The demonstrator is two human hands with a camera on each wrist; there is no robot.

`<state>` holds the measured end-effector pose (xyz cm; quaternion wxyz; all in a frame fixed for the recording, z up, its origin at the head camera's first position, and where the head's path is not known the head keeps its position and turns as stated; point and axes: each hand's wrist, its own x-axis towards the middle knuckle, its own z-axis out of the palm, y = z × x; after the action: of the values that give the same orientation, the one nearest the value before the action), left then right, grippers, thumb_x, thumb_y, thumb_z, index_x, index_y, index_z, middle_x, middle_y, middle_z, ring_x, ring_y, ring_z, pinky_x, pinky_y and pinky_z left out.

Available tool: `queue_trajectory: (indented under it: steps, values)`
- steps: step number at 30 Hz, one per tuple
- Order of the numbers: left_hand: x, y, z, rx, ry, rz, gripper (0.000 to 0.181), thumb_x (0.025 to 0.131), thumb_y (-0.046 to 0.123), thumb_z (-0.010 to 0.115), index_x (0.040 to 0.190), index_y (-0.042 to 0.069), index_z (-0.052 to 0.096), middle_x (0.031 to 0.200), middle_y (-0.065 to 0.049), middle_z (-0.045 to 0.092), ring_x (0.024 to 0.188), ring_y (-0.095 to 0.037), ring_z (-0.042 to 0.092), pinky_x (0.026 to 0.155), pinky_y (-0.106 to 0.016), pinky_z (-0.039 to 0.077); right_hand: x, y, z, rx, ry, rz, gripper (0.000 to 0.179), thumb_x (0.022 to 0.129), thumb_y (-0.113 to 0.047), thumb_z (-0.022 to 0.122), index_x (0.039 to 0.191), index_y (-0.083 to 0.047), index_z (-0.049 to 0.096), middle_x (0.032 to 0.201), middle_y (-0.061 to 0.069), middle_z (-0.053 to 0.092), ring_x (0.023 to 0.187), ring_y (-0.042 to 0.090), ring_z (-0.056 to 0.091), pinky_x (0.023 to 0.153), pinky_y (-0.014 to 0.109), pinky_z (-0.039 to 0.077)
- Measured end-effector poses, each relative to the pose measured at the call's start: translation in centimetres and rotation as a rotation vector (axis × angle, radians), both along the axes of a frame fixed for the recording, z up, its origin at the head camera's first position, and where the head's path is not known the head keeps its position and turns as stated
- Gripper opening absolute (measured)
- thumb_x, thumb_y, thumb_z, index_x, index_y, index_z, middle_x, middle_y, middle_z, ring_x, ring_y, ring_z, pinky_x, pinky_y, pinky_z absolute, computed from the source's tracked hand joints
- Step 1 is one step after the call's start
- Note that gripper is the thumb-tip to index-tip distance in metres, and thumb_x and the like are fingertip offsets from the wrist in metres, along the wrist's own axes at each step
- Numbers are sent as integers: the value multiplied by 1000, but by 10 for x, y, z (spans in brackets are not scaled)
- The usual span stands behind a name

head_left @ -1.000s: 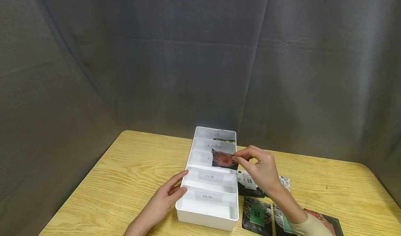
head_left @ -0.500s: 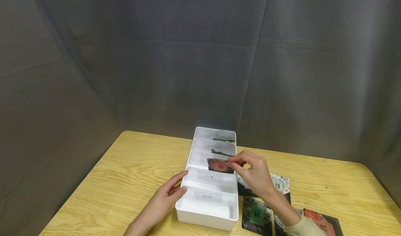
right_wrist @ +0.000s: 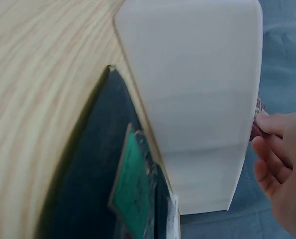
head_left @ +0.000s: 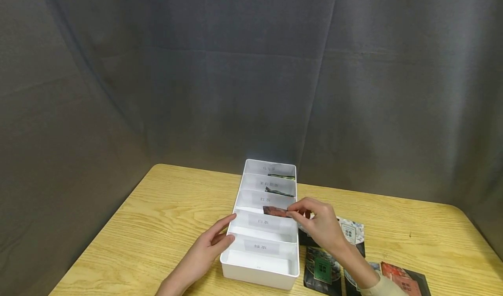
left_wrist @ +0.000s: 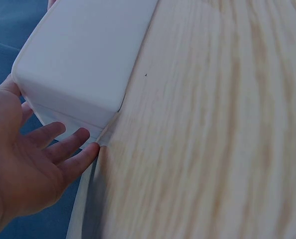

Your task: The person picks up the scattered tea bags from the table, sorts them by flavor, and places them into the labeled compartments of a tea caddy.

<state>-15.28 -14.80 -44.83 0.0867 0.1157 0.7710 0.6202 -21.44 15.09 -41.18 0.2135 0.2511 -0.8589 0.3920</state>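
I see my right grip (head_left: 320,222) pinching a red packet (head_left: 273,211) — a white box (head_left: 257,279) just left of that grip — my left grip (head_left: 206,248) spread against the box.

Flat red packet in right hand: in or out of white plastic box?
Packet partly in: divider hides its bottom; right hand pinches it above the rim.

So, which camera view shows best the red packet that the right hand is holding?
The head view: there the red packet, pinched by the right hand, stands out plainly against the white box. The right wrist view shows only a small piece, beyond the box; the left wrist view does not show it.
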Motion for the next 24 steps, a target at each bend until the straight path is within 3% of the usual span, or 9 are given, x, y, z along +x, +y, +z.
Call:
queue_trajectory:
  steps: [8,13,18,24]
  values:
    - [1,0,1,15,-1,-3,56,100,39,59,152,28,41,158,-12,36,134,-32,50,109,-44,47,-1,6,-10,113,25,19,12,82,-14,82,86,-24,77,84,-16,69,73,9,55,60,23,48]
    - [1,0,-1,21,-8,-9,57,100,38,59,152,27,39,159,-12,35,135,-32,49,109,-42,47,1,8,-9,123,31,23,11,83,-16,80,89,-25,76,89,-16,70,80,13,57,61,28,50]
    - [1,0,0,33,-10,-5,56,100,38,59,152,27,40,157,-14,37,135,-33,49,109,-43,47,4,10,-7,125,14,14,10,85,-17,79,91,-25,76,90,-17,70,83,8,55,63,28,50]
    - [1,1,0,40,-10,-1,56,99,38,60,151,27,41,158,-13,36,135,-32,49,110,-44,46,7,18,-8,105,63,9,13,84,-14,80,91,-24,76,91,-16,69,81,7,54,62,25,48]
